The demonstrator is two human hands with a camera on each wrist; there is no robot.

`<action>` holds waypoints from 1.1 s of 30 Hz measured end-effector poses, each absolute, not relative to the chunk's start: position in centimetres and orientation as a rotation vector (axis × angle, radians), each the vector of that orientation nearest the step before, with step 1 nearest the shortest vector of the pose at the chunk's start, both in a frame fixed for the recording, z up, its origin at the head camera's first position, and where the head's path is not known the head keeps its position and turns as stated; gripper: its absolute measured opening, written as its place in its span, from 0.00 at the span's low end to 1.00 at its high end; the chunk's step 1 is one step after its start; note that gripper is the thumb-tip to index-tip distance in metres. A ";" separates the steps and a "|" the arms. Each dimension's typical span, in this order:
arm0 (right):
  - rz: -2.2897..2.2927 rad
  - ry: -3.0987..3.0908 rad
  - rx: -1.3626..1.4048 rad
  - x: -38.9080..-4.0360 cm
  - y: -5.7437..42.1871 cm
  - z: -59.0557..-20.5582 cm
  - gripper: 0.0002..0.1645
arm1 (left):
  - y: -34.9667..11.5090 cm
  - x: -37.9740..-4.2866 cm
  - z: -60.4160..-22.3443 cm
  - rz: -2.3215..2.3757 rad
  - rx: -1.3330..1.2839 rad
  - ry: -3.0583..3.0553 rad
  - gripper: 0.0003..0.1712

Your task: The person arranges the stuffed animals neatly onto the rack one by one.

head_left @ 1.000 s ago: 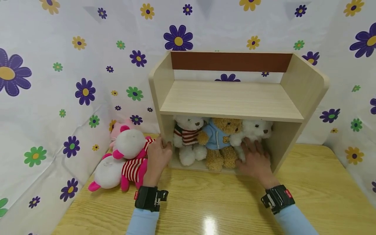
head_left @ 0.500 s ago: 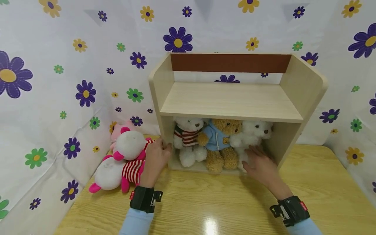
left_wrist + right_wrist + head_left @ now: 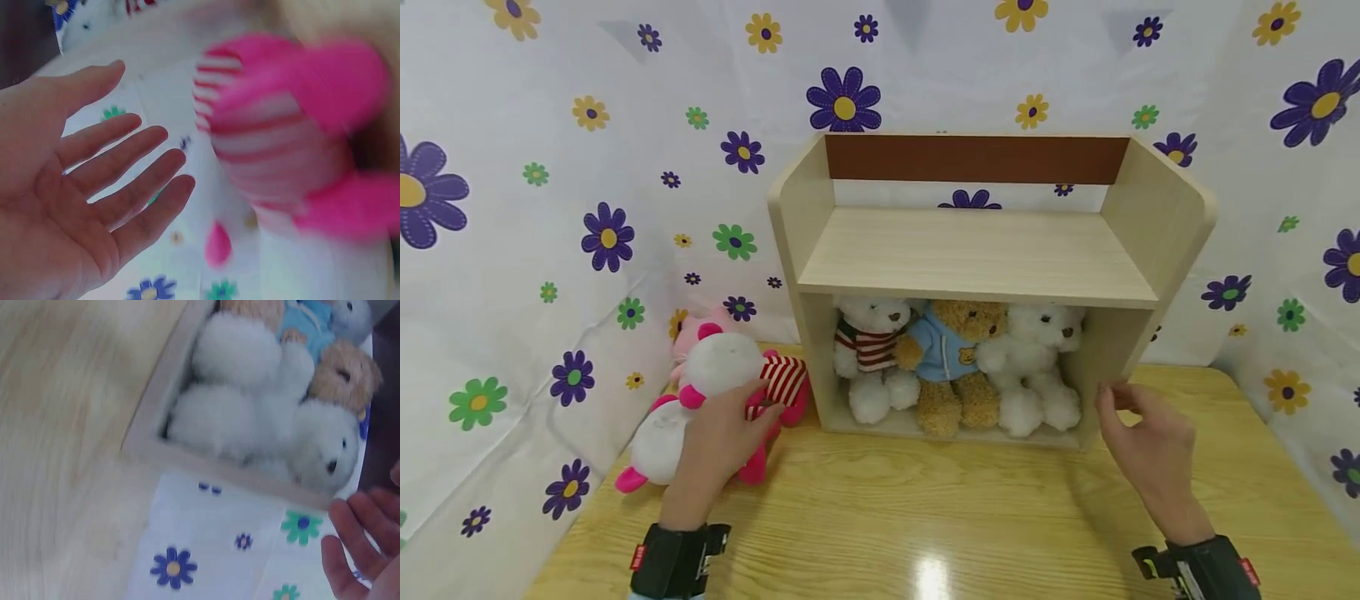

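Note:
My left hand [image 3: 718, 442] reaches over two white-and-pink plush toys with striped red-and-white bodies, the upper one [image 3: 724, 365] lying partly on the lower one [image 3: 658, 442]. In the left wrist view its fingers are spread, apart from a blurred striped plush body [image 3: 269, 144]. My right hand [image 3: 1150, 458] is at the front edge of the shelf's right panel [image 3: 1112, 367], fingers loosely bent and holding nothing. Inside the lower compartment sit a white bear [image 3: 1030, 358], a brown bear in a blue hoodie [image 3: 943, 346] and a white bear in a striped sweater [image 3: 872, 346].
The wooden shelf unit [image 3: 977, 254] stands on the wood-grain table [image 3: 1000, 517], its upper level bare. A pale pink plush [image 3: 692, 329] sits behind the striped toys at the left. Flower-printed cloth [image 3: 647, 125] covers the walls behind.
My left hand has let go of the shelf's left panel and moved left over the plush toys. The right hand has left the white bear and moved right to the right panel's edge.

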State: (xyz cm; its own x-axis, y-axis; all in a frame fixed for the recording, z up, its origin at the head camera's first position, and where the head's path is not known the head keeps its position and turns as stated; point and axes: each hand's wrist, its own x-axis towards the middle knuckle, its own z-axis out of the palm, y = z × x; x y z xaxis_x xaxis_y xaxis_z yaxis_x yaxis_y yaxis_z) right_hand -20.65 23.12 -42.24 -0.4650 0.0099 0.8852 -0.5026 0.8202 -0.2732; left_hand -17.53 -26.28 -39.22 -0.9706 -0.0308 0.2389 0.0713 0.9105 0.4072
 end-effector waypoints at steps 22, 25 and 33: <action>0.785 -2.021 0.267 -22.4 24.0 -40.9 0.23 | -29.4 -14.8 -42.7 -0.266 -0.102 -2.999 0.57; 0.769 -2.050 0.261 -22.7 24.1 -41.0 0.19 | -29.1 -14.8 -43.2 -0.202 -0.138 -2.915 0.54; 0.709 -2.077 0.280 -23.1 24.2 -41.3 0.12 | -29.1 -14.9 -43.4 -0.256 -0.163 -2.855 0.49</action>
State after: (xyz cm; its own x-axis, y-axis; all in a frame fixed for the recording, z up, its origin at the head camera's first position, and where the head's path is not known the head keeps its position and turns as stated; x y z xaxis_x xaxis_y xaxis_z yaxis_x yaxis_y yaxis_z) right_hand -23.14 24.21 -41.29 -0.5727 0.0673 0.8170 -0.4466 0.8101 -0.3798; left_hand -14.93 -29.10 -43.41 -0.9572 0.0870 0.2761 0.1347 0.9780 0.1590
